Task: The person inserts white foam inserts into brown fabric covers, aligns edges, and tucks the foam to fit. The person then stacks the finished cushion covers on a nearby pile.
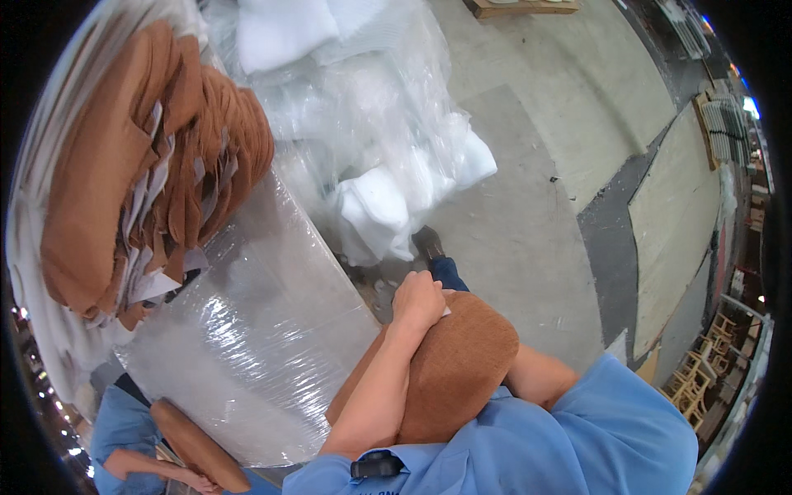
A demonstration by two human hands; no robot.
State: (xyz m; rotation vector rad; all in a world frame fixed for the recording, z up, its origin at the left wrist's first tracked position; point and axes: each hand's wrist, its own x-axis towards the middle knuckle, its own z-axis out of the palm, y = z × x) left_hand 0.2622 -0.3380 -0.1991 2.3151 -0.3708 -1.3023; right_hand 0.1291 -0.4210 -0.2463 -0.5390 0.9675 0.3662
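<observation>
A brown fabric cushion (464, 363) with rounded corners is held against my front, above my lap. My left hand (419, 299) is closed at its far edge, with the fingers curled down and mostly hidden. A small white edge of material (447, 312) shows beside that hand. My left forearm lies across the cushion. From the right, my right forearm (540, 375) passes behind the cushion, which hides the right hand and its fingers.
Left of me stands a table (247, 330) covered in clear plastic, bearing a pile of brown fabric covers (198, 140). White wadding in clear plastic (375, 206) lies ahead. At lower left, another person's hand (198, 478) holds a brown cushion (198, 445). Wooden frames (701, 371) stand far right.
</observation>
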